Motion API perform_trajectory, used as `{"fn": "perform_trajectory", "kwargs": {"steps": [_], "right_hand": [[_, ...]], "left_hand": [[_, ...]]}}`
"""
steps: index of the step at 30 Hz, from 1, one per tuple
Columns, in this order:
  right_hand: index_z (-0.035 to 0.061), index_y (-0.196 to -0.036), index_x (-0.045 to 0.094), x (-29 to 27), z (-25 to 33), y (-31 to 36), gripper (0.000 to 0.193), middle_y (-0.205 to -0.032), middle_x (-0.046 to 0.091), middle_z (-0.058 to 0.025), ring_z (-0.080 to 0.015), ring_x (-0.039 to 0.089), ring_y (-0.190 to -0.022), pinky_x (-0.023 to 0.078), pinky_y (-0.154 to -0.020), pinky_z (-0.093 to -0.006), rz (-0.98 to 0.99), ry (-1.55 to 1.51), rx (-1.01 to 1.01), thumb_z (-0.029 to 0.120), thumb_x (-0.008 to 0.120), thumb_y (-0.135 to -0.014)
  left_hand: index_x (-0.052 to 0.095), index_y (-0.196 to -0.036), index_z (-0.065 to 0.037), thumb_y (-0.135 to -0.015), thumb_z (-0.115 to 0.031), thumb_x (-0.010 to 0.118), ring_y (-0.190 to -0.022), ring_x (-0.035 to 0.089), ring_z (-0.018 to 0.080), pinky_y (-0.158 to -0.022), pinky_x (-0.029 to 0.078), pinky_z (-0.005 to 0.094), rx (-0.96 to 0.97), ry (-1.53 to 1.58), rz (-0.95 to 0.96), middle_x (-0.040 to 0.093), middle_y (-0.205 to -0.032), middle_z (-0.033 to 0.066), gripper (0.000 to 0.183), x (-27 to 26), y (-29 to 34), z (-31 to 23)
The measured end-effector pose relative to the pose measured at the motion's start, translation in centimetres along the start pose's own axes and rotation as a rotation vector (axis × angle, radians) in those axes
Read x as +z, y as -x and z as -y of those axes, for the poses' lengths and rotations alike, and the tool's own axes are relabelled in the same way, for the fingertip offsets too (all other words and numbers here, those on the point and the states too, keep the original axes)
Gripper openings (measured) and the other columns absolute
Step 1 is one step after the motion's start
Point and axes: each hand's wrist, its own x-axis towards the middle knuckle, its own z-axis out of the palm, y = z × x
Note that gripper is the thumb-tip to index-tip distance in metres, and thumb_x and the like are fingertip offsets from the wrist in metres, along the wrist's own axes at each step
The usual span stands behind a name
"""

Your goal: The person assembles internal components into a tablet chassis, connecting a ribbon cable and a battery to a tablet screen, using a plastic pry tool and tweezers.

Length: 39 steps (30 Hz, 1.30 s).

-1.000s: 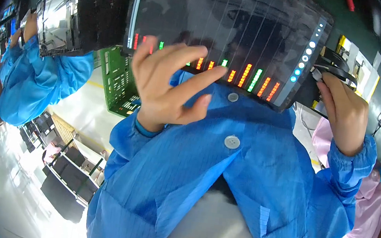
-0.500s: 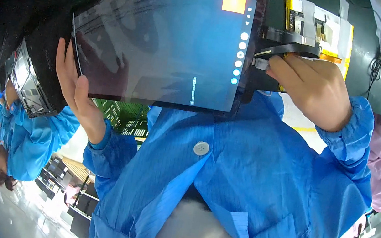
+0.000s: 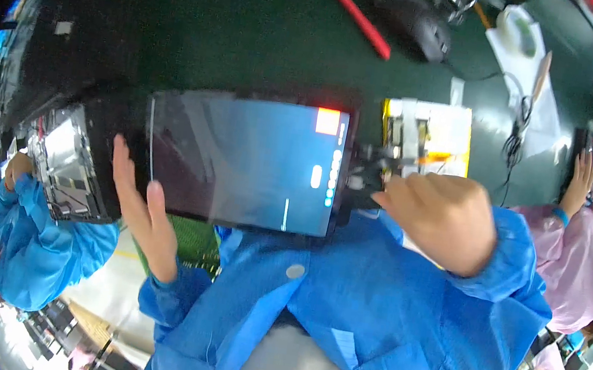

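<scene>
Just left of the yellow-edged pack (image 3: 442, 133), the tablet (image 3: 240, 159) sits screen up, its long axis running left to right and its icon-lined short edge pointing toward the pack. Farther left of the pack, the left hand (image 3: 148, 214) is at the tablet's other end, thumb parted from straight fingers, while the right hand (image 3: 445, 219) covers the pack's lower part, fingers curled toward 1 plug (image 3: 355, 182); I cannot tell whether they pinch it. Above the pack lie 1 black mouse (image 3: 413, 24) and, farther left, 1 red pen (image 3: 356, 15).
</scene>
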Motion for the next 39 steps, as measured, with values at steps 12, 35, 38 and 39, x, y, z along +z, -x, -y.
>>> {"fn": "perform_trajectory", "kwargs": {"steps": [12, 35, 38, 39], "right_hand": [[0.0163, -0.133, 0.043, 5.2, -16.7, -7.5, 0.061, -0.127, 0.047, -0.0155, -0.0338, 0.047, -0.116, 0.04, -0.098, -0.0398, -0.296, -0.037, 0.023, 0.013, 0.068, -0.078], [0.0136, -0.14, 0.032, 4.7, -15.7, -5.7, 0.073, -0.14, 0.035, -0.0177, -0.0393, 0.035, -0.128, 0.031, -0.105, -0.0431, -0.136, -0.138, 0.226, 0.02, 0.069, -0.078], [0.0168, -0.129, 0.05, 4.2, -14.1, -5.4, 0.054, -0.126, 0.052, -0.0106, -0.0305, 0.052, -0.112, 0.044, -0.092, -0.0374, -0.423, 0.056, 0.026, 0.016, 0.07, -0.078], [0.0119, -0.122, 0.055, 3.1, -12.6, -4.2, 0.047, -0.121, 0.056, -0.0114, -0.0297, 0.056, -0.107, 0.046, -0.088, -0.0364, -0.395, 0.019, 0.105, 0.015, 0.07, -0.078]], "left_hand": [[0.029, -0.138, 0.004, -0.088, -0.031, 0.05, -0.134, 0.027, 0.0356, -0.11, 0.017, 0.0403, 0.223, 0.088, -0.101, 0.029, -0.144, 0.0223, 0.065, 0.2, 0.1, -3.4], [0.036, -0.135, 0.002, -0.094, -0.032, 0.042, -0.131, 0.034, 0.0314, -0.109, 0.025, 0.0426, 0.147, 0.184, -0.374, 0.039, -0.139, 0.0168, 0.054, -1.2, -0.7, -2.5], [0.037, -0.135, 0.002, -0.089, -0.033, 0.051, -0.129, 0.036, 0.0314, -0.108, 0.027, 0.0415, 0.213, 0.161, -0.28, 0.04, -0.139, 0.0168, 0.06, -0.3, -1.1, -3.2], [0.037, -0.135, 0.002, -0.085, -0.033, 0.058, -0.129, 0.037, 0.0313, -0.107, 0.027, 0.0411, 0.304, 0.14, -0.201, 0.04, -0.139, 0.017, 0.064, 0.4, -1.4, -3.6]]}}
